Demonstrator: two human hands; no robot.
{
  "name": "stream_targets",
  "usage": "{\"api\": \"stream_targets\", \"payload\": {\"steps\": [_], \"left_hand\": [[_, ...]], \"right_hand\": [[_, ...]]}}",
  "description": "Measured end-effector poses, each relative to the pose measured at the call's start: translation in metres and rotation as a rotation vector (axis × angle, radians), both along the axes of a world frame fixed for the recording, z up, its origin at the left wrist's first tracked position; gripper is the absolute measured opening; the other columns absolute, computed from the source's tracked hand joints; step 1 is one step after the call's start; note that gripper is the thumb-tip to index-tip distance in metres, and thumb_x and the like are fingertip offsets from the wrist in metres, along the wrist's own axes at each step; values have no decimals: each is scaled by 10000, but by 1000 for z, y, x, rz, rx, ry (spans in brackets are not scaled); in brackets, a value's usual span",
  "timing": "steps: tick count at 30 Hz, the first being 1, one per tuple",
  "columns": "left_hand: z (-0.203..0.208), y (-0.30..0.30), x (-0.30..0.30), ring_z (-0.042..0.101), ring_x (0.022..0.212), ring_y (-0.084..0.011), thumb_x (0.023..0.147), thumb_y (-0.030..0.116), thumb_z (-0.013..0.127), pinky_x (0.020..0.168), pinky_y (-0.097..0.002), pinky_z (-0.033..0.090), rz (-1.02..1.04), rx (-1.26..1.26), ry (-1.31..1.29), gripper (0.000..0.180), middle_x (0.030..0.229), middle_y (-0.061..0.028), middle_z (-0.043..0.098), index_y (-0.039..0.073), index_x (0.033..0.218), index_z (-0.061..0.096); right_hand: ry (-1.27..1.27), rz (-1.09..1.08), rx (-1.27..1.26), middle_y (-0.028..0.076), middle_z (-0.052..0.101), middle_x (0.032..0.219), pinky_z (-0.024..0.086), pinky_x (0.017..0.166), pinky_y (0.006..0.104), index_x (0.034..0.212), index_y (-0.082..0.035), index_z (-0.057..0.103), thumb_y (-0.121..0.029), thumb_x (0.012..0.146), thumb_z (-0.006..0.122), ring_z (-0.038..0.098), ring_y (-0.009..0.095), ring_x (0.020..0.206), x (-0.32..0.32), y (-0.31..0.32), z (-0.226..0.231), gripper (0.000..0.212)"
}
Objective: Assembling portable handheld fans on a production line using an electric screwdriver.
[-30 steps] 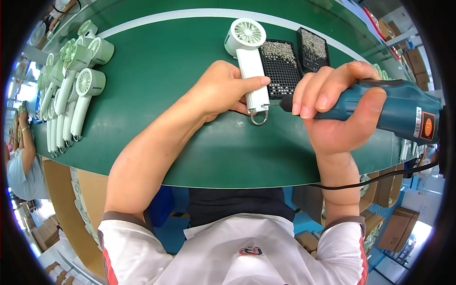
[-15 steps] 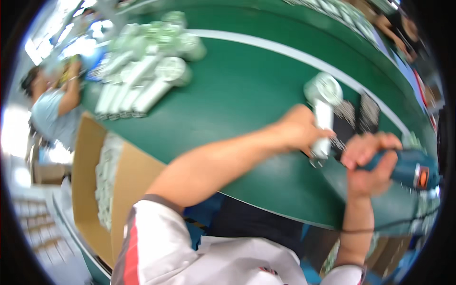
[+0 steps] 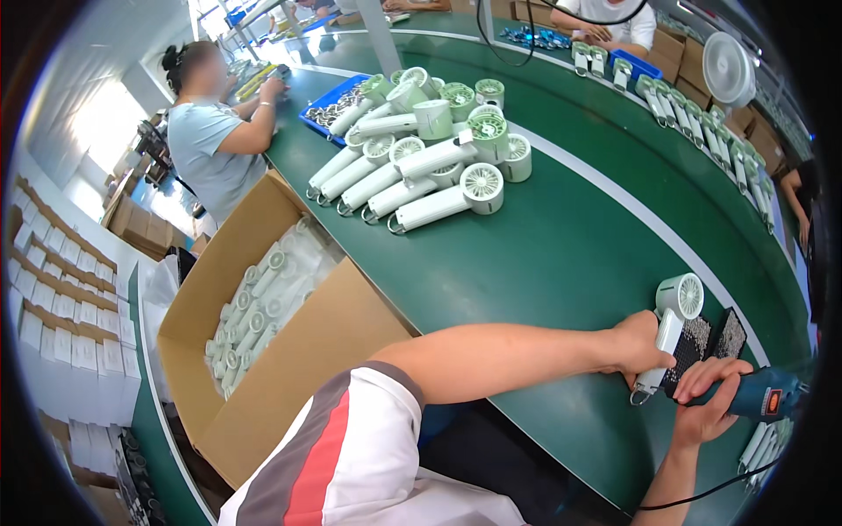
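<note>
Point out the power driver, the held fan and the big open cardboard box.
Power driver (image 3: 751, 396), head view: teal body.
Held fan (image 3: 669, 335), head view: white handle.
Big open cardboard box (image 3: 303, 373), head view: bare near side.

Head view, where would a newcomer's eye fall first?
Likely the heap of pale handheld fans on the green table, upper middle. Next, the open cardboard box at lower left. At lower right, the left hand grips another fan beside the teal driver in the right hand.

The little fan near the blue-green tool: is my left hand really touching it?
Touching. The head view shows the left hand around the fan, gripping its white handle with the thumb lying across it.
</note>
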State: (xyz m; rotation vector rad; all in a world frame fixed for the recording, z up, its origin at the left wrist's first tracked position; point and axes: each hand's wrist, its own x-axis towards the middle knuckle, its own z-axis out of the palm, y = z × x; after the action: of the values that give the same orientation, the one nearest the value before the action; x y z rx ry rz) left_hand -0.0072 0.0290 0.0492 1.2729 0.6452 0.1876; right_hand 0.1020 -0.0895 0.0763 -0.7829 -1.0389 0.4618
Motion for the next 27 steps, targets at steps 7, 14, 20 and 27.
{"api": "stream_targets", "payload": {"steps": [7, 14, 20, 27], "left_hand": [[7, -9, -9, 738, 693, -291, 906, 100, 741, 497, -395, 633, 37, 30, -36, 280, 850, -211, 703, -153, 968, 638], [1, -11, 6, 744, 774, -379, 844, 150, 813, 535, -460, 646, -50, 22, 62, 500, 995, -264, 693, -167, 1138, 563], [1, 9, -9, 753, 778, -282, 883, 227, 805, 627, -370, 655, -8, 79, 3, 466, 940, -238, 722, -189, 1027, 653], [-10, -1, 9, 749, 701, -246, 890, 272, 772, 544, -341, 609, -26, 325, 6, 395, 829, -196, 736, -119, 898, 712]], "right_hand": [[-71, -16, 28, 55, 440, 628, 386, 394, 265, 1033, -42, 448, -216, 1055, 492, 403, 136, 450, -5, -5, -5, 181], [-242, -63, 118, 75, 500, 683, 493, 522, 341, 1222, 3, 487, -362, 1035, 494, 493, 180, 540, 14, -45, 17, 411], [-1254, -837, -205, 176, 696, 1085, 542, 868, 388, 1120, 19, 671, -432, 938, 674, 681, 296, 973, 69, -113, 76, 487], [-1258, -601, -670, 167, 611, 1366, 546, 982, 392, 1227, -14, 617, -44, 826, 748, 617, 317, 1237, 126, -176, 6, 422]]}}
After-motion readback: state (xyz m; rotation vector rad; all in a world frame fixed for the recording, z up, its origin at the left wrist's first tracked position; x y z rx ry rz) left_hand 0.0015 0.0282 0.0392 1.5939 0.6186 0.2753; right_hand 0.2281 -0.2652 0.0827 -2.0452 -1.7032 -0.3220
